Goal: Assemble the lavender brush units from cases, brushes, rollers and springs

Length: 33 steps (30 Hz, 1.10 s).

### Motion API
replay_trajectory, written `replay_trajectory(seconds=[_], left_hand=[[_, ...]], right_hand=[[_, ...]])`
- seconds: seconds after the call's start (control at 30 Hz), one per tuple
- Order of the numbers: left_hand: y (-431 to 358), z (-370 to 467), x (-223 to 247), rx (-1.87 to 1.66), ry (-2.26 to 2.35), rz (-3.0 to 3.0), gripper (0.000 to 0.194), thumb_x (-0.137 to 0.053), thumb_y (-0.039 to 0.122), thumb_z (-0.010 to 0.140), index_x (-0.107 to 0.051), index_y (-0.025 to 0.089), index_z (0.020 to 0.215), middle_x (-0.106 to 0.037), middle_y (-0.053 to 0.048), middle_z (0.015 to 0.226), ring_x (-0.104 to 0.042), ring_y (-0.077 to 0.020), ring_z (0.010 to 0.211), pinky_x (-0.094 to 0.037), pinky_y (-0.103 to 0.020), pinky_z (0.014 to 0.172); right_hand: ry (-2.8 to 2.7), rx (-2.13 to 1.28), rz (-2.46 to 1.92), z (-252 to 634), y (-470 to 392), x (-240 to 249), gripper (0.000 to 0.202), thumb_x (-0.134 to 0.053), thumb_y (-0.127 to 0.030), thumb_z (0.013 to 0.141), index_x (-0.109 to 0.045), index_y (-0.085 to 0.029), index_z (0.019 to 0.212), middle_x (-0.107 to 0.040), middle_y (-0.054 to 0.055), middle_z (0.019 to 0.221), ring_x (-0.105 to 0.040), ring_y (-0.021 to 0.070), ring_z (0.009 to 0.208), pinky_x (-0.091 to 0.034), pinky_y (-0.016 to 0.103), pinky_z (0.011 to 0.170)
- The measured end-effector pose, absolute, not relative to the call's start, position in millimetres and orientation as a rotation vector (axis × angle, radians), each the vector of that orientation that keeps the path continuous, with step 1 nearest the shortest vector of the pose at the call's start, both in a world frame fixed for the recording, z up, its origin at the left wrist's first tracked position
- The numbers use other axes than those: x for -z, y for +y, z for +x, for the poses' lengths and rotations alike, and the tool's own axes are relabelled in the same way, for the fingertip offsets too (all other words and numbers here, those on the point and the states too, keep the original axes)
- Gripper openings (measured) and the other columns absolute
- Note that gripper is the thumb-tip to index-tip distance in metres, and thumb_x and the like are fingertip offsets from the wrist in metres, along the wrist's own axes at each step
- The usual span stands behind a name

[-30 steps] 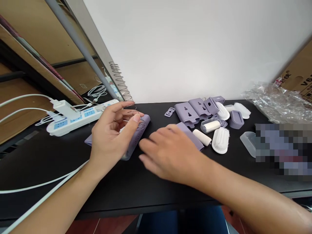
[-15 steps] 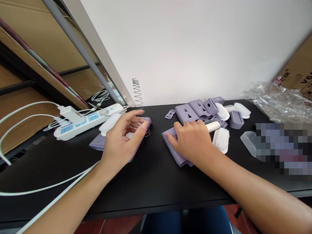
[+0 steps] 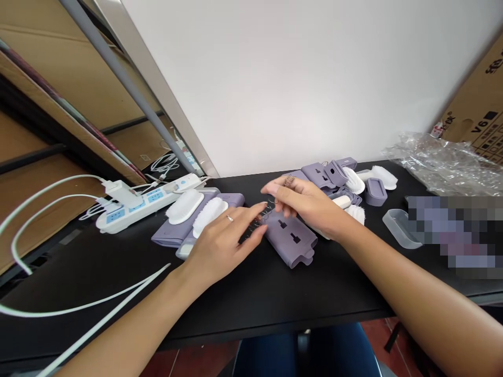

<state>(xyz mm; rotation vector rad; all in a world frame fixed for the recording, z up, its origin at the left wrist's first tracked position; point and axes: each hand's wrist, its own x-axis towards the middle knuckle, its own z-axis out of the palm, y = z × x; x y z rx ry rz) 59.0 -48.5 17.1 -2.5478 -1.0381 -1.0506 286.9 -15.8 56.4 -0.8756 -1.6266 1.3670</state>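
A thin dark wire coil spring (image 3: 270,206) runs between my two hands, above the table. My left hand (image 3: 222,238) curls its thumb and fingers around one stretch of it. The fingers of my right hand (image 3: 306,205) are bent around the other part, and some coils show over the knuckles. Just below lies a flat purple plastic housing (image 3: 288,238) with two dark keyhole-like slots. To the left, a white bristle brush head (image 3: 210,214) and a white oval pad (image 3: 184,207) rest on purple pieces (image 3: 167,235), partly hidden by my left hand.
A white power strip (image 3: 147,201) with plugs and cables stands at the left. More purple parts (image 3: 314,175) and white brush heads (image 3: 383,177) are piled at the right, near a clear plastic cover (image 3: 401,228), crumpled plastic film (image 3: 436,162) and a cardboard box (image 3: 479,110).
My right hand has let go of the purple housing and lifted to the spring. My left hand has moved right with the spring, away from the white pads, and the housing is now uncovered.
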Motion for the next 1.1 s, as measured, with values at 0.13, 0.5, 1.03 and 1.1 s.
replay_trajectory(seconds=[0.13, 0.5, 1.03, 1.1], left_hand=[[-49.8, 65.1, -15.6, 1.098, -1.093, -2.586, 0.042, -0.061, 0.026, 0.105, -0.060, 0.025, 0.147, -0.079, -0.005, 0.109, -0.075, -0.0208, 0.098, -0.061, -0.035, 0.092], [11.8, 119.5, -29.8, 0.821, -1.746, -2.764, 0.036, -0.052, 0.036, 0.105, -0.077, 0.023, 0.127, -0.076, -0.009, 0.128, -0.069, -0.0288, 0.122, -0.052, -0.047, 0.112], [-27.0, 105.0, -22.9, 0.627, -0.953, -3.119, 0.046, -0.048, 0.053, 0.110, -0.072, 0.024, 0.136, -0.072, -0.010, 0.138, -0.061, -0.0291, 0.134, -0.044, -0.049, 0.118], [-27.8, 105.0, -16.2, 0.615, -0.974, -3.063, 0.051, -0.041, 0.054, 0.112, -0.069, 0.023, 0.141, -0.070, -0.013, 0.140, -0.059, -0.0308, 0.134, -0.043, -0.052, 0.118]], right_hand=[[-1.507, -1.326, -0.927, 289.4, -9.5, -54.8, 0.038, -0.071, -0.055, 0.094, -0.073, -0.017, 0.092, -0.063, -0.003, 0.077, -0.056, 0.0100, 0.067, -0.044, 0.023, 0.064], [-0.877, -0.985, -1.052, 351.8, 28.5, -65.8, 0.035, -0.057, -0.055, 0.101, -0.048, -0.025, 0.085, -0.061, -0.002, 0.074, -0.058, 0.0117, 0.060, -0.045, 0.023, 0.058], [-2.577, -0.569, -1.918, 341.0, -15.0, -80.2, 0.028, -0.071, -0.048, 0.086, -0.070, -0.023, 0.074, -0.072, 0.006, 0.073, -0.065, 0.0245, 0.068, -0.039, 0.034, 0.062], [-2.565, -0.529, -1.902, 342.3, -12.6, -77.7, 0.026, -0.069, -0.047, 0.088, -0.070, -0.023, 0.076, -0.073, 0.007, 0.075, -0.064, 0.0244, 0.068, -0.037, 0.034, 0.062]])
